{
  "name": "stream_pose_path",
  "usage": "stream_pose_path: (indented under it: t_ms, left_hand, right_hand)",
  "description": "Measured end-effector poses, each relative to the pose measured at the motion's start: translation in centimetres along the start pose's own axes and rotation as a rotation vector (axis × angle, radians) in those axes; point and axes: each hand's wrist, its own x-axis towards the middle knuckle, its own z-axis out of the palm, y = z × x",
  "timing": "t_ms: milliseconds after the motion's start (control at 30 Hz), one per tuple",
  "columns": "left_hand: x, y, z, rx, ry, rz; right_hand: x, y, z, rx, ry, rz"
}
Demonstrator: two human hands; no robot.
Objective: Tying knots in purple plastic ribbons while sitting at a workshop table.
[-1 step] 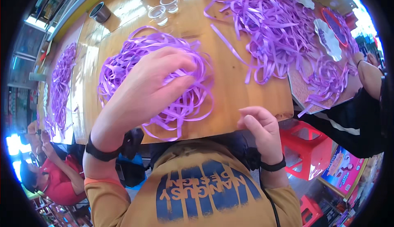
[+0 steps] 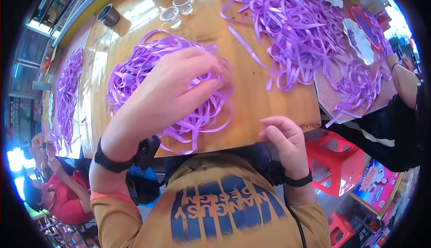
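Ribbon, a loose purple tangle (image 2: 179, 100), lies on the near part of the wooden table (image 2: 265, 109), with a few loops hanging over the near edge. The left hand (image 2: 173, 88) rests flat on top of this heap, fingers spread and pressing down into the strands rather than closed around any one of them. The right hand (image 2: 283, 138) hovers at the table edge, well apart from the heap, its fingers curled loosely inward; whether a thin strip sits between the fingertips cannot be told.

The other picture carries the same moment, so nothing has changed: both hands and the heap sit exactly alike in it. That leaves the work as it stands here, one hand steadying the pile and the other free beside it.

Farther across the table a second, larger spread of purple strips (image 2: 301, 32) fans out, with one long strip trailing toward the near heap. Two small clear cups (image 2: 177, 10) stand beyond the heap, and a dark metal cup (image 2: 107, 14) sits near the far left corner. A white dish (image 2: 359, 41) lies on the right among more strips. Another person's dark sleeve (image 2: 395, 122) reaches in from the right, and a red plastic stool (image 2: 336, 158) stands below the table edge. More purple strips (image 2: 67, 95) cover a surface at far left
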Motion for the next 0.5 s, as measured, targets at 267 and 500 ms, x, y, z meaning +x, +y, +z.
stream_pose_path:
  t_ms: [267, 500]
  left_hand:
    - [9.8, -3.1, 8.2, 0.667, -0.045, 0.084]
    - [8.8, -0.8, 8.7, 0.475, -0.209, 0.042]
  right_hand:
    - [0.3, 0.9, -1.6, 0.06, -0.16, -0.03]
    - [0.5, 0.8, -3.1, 0.041, -0.243, -0.04]
